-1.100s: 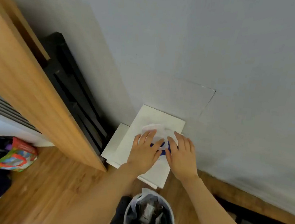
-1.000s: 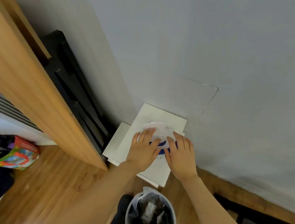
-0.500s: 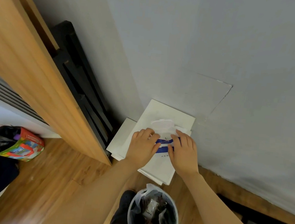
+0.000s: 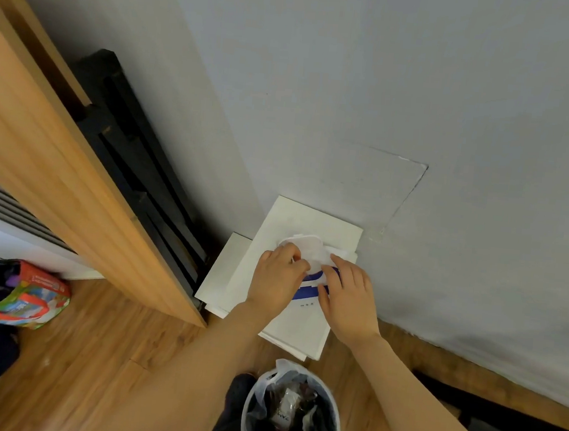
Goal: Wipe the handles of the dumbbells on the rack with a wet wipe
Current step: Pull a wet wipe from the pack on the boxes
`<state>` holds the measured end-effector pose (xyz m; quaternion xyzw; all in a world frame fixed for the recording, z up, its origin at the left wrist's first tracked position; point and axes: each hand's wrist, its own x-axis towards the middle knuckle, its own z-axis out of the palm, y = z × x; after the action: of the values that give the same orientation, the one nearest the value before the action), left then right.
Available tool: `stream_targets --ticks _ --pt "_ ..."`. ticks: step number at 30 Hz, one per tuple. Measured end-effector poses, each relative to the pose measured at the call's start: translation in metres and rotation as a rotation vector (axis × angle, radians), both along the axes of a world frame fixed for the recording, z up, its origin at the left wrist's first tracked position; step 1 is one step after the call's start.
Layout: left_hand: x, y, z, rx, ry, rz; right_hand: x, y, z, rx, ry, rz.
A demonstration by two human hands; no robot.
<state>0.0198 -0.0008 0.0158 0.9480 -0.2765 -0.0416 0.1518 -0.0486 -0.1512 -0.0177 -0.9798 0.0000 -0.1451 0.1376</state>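
at the foot of the grey wall (image 4: 390, 87), largest first: wood panel (image 4: 40, 159) on the left with a black slatted unit (image 4: 137, 154) behind it, wood floor (image 4: 99, 353), white boxes (image 4: 296, 216) stacked against the wall, lined bin (image 4: 292, 419) just in front of them, coloured bag (image 4: 25, 292) far left. no dumbbells or rack in view, so wiping hasn't started; this looks like the fetch-a-wipe step. wipe pack (image 4: 307, 289) (white, blue band) lies on the top box between both hands, long axis running roughly from the person toward the wall. wipe (image 4: 304, 248) sits bunched at the pack's far end, just past the fingertips. left hand (image 4: 275, 280) has its fingers curled and appears to pinch the wipe's near edge; right hand (image 4: 348, 300) has its fingers bent down onto the pack, holding it in place. left is the nearer hand to the wipe. my read: pull goes up and away from the pack while right pins it. risk: pack lifts with the wipe, or several sheets come out at once.
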Motion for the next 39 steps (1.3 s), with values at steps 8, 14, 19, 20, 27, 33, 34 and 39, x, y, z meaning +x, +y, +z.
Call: stream_targets --ticks 8,14,19,20,27,33,34,39 --pt "-0.002 0.035 -0.008 -0.023 0.002 0.041 0.002 0.008 0.003 0.012 -0.062 0.038" --pt "-0.023 0.037 -0.02 -0.137 -0.039 0.194 0.013 0.024 0.01 0.014 -0.067 0.026" --pt "-0.027 0.02 -0.022 -0.279 0.212 0.454 0.019 0.027 0.007 0.051 -0.021 -0.003" --pt "-0.027 0.016 -0.021 -0.291 0.234 0.491 0.02 0.025 0.005 0.06 -0.016 0.0" --pt "-0.03 0.009 -0.025 -0.369 0.294 0.644 0.031 0.019 0.005 0.194 0.08 0.018" --pt "-0.048 0.008 -0.033 -0.334 0.267 0.639 0.04 0.016 0.016 0.299 0.168 0.018" --pt "-0.05 0.008 -0.032 -0.314 0.294 0.642 0.041 0.016 0.017 0.289 0.191 0.022" --pt "-0.052 0.006 -0.028 -0.221 0.347 0.627 0.045 0.017 0.021 0.092 0.293 0.038"
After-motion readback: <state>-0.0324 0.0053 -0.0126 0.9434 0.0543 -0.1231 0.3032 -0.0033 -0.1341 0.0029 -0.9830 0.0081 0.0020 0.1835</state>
